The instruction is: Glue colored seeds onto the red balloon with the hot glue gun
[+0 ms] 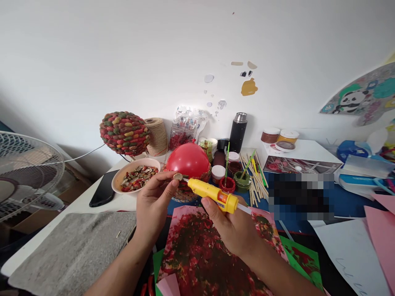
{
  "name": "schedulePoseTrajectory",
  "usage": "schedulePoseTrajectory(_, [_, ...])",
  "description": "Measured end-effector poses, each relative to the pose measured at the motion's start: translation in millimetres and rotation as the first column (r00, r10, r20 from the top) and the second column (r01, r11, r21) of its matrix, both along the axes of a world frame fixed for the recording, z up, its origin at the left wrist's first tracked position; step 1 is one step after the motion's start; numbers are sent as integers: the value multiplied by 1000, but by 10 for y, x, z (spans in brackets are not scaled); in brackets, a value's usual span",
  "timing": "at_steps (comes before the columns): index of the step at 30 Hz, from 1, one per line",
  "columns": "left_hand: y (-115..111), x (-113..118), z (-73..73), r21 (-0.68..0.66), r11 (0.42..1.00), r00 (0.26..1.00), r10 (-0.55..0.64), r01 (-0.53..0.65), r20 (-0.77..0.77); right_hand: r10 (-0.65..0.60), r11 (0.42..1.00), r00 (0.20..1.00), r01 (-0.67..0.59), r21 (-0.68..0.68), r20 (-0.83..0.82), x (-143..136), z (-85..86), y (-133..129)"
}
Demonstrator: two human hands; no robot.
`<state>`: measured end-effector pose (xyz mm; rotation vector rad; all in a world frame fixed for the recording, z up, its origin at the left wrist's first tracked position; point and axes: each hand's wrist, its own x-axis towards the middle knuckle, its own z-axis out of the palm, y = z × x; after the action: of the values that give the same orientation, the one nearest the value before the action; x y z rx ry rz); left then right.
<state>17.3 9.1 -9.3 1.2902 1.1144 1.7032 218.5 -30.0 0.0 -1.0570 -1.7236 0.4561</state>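
My left hand (157, 197) pinches a small pale half shell (178, 176), which looks like a piece of peanut shell, between thumb and fingertips. Wrapped in my right hand (231, 222) is a yellow hot glue gun (212, 193), its nozzle pointing left at the shell; a clear glue stick (244, 208) sticks out of its back. Whether the nozzle touches the shell I cannot tell. Just behind both hands sits a red balloon (189, 159), with shell pieces around its lower part, partly hidden by my hands. A pink bowl (115, 181) of painted shell pieces stands left of it.
A shell-covered ball (124, 133), twine spool (156, 137) and black flask (238, 133) stand along the wall. Open paint jars (227, 185) with brushes and wooden sticks (256, 187) lie right of the balloon. A fan (27, 176), phone (103, 189), grey cloth (77, 246) and paint-stained paper (197, 246) surround my arms.
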Motion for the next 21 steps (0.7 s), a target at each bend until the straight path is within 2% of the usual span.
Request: schedulePoseTrajectory(21, [-7,-12,-13,1,1000,1000,1,-1,-22,2,1000,1000,-2,-14,13,5,4,-7])
